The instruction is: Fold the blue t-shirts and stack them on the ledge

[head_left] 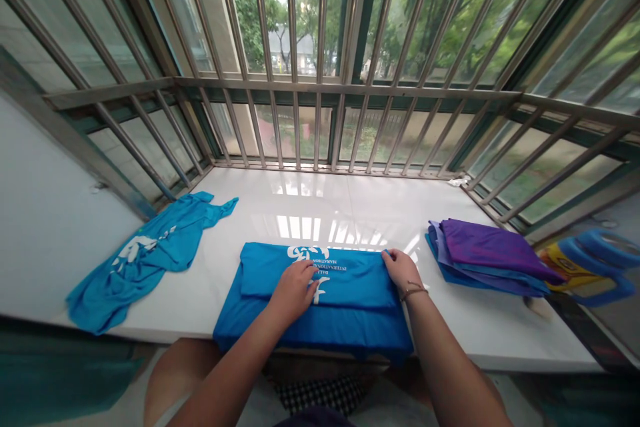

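Observation:
A blue T-shirt (280, 280) with white printed lettering lies partly folded on the white sill (350, 213), its lower edge hanging over the front. My left hand (294, 288) rests flat on the middle of the folded part, fingers spread. My right hand (399, 267) pinches the shirt's upper right corner; a thin bracelet circles that wrist.
A crumpled blue shirt (145, 257) lies at the left end of the sill. A stack of folded purple and blue garments (487, 255) sits at the right. Metal window bars (320, 87) enclose the sill on three sides. A blue and yellow object (587, 267) lies at far right.

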`<state>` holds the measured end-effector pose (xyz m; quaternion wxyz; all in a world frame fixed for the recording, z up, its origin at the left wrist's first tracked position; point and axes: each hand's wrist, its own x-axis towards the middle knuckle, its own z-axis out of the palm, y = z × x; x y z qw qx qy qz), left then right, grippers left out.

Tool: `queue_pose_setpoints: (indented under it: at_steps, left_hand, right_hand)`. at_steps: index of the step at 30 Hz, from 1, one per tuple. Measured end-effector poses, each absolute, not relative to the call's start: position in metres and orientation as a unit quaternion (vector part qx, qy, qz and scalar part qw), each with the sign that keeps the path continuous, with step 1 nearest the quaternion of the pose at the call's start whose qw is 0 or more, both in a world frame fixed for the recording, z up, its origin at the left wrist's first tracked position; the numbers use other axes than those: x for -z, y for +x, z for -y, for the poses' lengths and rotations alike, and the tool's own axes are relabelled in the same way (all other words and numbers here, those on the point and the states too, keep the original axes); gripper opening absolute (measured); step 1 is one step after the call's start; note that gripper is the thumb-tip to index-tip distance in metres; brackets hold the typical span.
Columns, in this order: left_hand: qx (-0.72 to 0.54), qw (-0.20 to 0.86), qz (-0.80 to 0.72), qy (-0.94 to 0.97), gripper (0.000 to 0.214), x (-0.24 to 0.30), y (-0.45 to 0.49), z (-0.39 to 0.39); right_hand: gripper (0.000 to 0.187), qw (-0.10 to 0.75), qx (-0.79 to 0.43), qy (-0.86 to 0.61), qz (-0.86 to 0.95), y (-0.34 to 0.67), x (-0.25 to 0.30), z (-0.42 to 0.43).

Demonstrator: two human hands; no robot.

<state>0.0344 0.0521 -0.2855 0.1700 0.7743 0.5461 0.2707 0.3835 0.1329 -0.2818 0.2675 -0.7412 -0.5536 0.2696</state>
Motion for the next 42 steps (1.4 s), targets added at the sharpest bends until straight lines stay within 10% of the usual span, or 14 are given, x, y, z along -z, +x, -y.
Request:
queue_pose_setpoints:
  at_steps: [8, 14, 26, 30, 42]
  left_hand:
    - [-0.322, 0.198, -0.809, 0.450, 0.045, 0.280, -0.125, -0.077]
    - [-0.327, 0.356, -0.717, 0.502, 0.061, 0.262, -0.164, -0.090]
    - [-0.342, 0.320, -0.732, 0.495, 0.043, 0.262, -0.143, -0.093]
    - [-0.327, 0.107, -0.746, 0.571, 0.023, 0.259, -0.096, -0.075]
    - [-0.189, 0.172, -0.453, 0.854, 0.018, 0.259, 0.177, -0.023]
  right_hand:
    - [0.038, 0.296, -0.272, -0.736, 0.545, 0.383, 0.284, -0.123]
    - [0.035, 0.306, -0.295, -0.734, 0.530, 0.388, 0.287, -0.122]
    - [0.042, 0.326, -0.381, -0.677, 0.538, 0.395, 0.282, -0.133]
    - [0.039, 0.307, -0.412, -0.679, 0.524, 0.407, 0.272, -0.135]
    - [0.041, 0.123, -0.313, -0.713, 0.615, 0.405, 0.251, -0.064]
